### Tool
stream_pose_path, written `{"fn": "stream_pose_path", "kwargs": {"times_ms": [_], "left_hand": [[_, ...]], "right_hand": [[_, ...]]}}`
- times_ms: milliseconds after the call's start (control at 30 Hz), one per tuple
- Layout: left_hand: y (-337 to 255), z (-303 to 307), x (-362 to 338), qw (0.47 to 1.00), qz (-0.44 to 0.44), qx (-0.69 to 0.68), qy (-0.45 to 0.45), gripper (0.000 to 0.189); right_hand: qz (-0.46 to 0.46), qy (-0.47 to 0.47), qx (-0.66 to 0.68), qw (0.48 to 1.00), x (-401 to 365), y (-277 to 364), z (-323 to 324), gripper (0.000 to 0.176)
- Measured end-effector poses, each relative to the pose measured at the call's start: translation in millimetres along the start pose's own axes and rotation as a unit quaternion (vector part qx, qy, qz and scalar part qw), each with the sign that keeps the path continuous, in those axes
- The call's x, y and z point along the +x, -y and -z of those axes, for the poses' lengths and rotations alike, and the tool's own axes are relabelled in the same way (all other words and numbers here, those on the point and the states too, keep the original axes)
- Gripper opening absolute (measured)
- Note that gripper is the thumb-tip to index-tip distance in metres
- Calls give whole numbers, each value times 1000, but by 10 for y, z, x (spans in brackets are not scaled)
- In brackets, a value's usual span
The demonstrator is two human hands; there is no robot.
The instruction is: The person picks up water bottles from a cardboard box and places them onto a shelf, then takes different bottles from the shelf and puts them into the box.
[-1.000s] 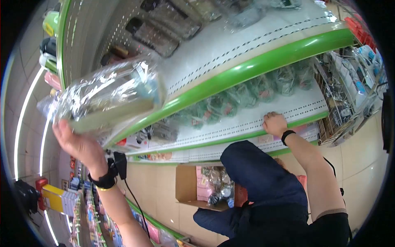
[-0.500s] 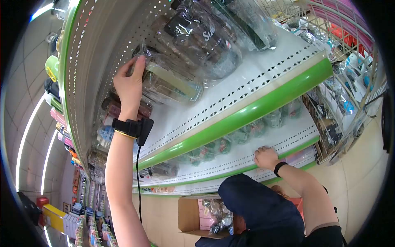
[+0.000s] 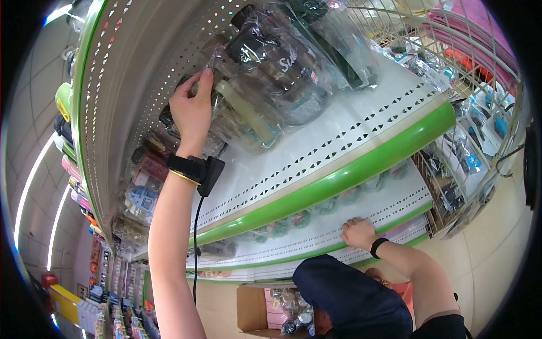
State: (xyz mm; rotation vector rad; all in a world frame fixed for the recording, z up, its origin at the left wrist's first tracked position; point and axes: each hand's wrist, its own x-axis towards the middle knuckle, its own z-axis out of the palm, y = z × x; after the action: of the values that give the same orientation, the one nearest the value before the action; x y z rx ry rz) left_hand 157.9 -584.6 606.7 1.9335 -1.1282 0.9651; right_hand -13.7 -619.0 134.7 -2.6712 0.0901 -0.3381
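My left hand [image 3: 193, 107] is closed in a pinch at the top of a clear bottle [image 3: 251, 116] in plastic wrapping, with a pale yellow-green strip on its side. The bottle is on the upper white shelf [image 3: 316, 144], next to a larger wrapped bottle [image 3: 282, 68] with a black top and white lettering. Part of the pinch is hidden behind my fingers. Lower down, my right hand [image 3: 358, 233] lies over the front edge of the lower shelf [image 3: 330, 226], its fingers bent and close together.
Wrapped green items [image 3: 293, 220] line the lower shelf. A wire basket [image 3: 474, 107] holding packaged goods stands at the right. On the floor sits an open cardboard box [image 3: 253, 311] with wrapped items. More wrapped bottles [image 3: 152, 164] stand left of my left hand.
My left hand has moved a little to the right in the view, still at the bottle's top. The camera view has shifted slightly. My right hand stays at the lower shelf edge.
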Motion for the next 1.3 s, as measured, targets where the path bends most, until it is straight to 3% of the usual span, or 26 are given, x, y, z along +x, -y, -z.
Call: {"fn": "stream_pose_path", "kwargs": {"times_ms": [133,233,300,400,467,567,633,667,733,767,833,900,933,967,1000,1033,1067,1167,1233,1300], "left_hand": [[50,-63,42,1000,-4,-1,-13,49],[35,-31,25,999,10,5,43,59],[-6,-19,-72,999,-27,37,-9,76],[-90,113,-221,999,-33,22,6,90],[-160,289,-363,999,-25,42,21,89],[-210,679,-719,992,-116,35,26,75],[-322,1111,-1152,992,-95,28,80,73],[-315,1337,-1385,985,-132,53,102,77],[-202,1695,-1968,954,-240,136,114,85],[-116,1846,-2373,946,-250,168,119,83],[244,2184,-3128,858,-389,300,153,73],[519,2513,-3645,756,-470,374,258,56],[710,2595,-3959,766,-412,373,321,47],[899,2710,-4176,767,-312,357,434,50],[1082,2803,-4419,788,-156,323,500,54],[1204,2888,-4575,829,-65,290,475,57],[1342,2964,-4781,834,0,305,459,63],[1604,3184,-5485,848,114,298,424,66],[1676,3050,-5757,749,156,423,486,73],[1636,2831,-5982,746,186,395,502,74]], "right_hand": [[6,7,7,1000,9,-6,18,28],[16,8,-4,1000,24,-31,-54,29],[21,-4,-12,1000,21,-30,-73,29],[22,-1,-23,999,13,-5,-23,29],[28,-2,-34,999,20,-7,-18,29],[25,-11,-51,998,12,1,-42,27],[22,-20,-57,998,12,11,-53,27],[16,-26,-56,998,13,0,-71,26],[17,-25,-51,998,25,3,-97,25],[9,-30,-52,998,26,9,-78,24],[1,-34,-53,998,31,-10,-109,22],[-6,-36,-58,998,40,-40,-171,21],[10,-51,-58,997,46,-67,-199,21],[29,-59,-58,996,52,-82,-204,21],[5,-33,-78,996,63,-27,-159,22],[9,-40,-84,996,66,-81,-224,21],[7,-30,-86,996,84,-110,-244,19],[23,-18,-97,995,124,-112,-222,15],[25,-14,-103,994,140,-71,-206,15],[22,-16,-113,993,137,-60,-179,13]]}}
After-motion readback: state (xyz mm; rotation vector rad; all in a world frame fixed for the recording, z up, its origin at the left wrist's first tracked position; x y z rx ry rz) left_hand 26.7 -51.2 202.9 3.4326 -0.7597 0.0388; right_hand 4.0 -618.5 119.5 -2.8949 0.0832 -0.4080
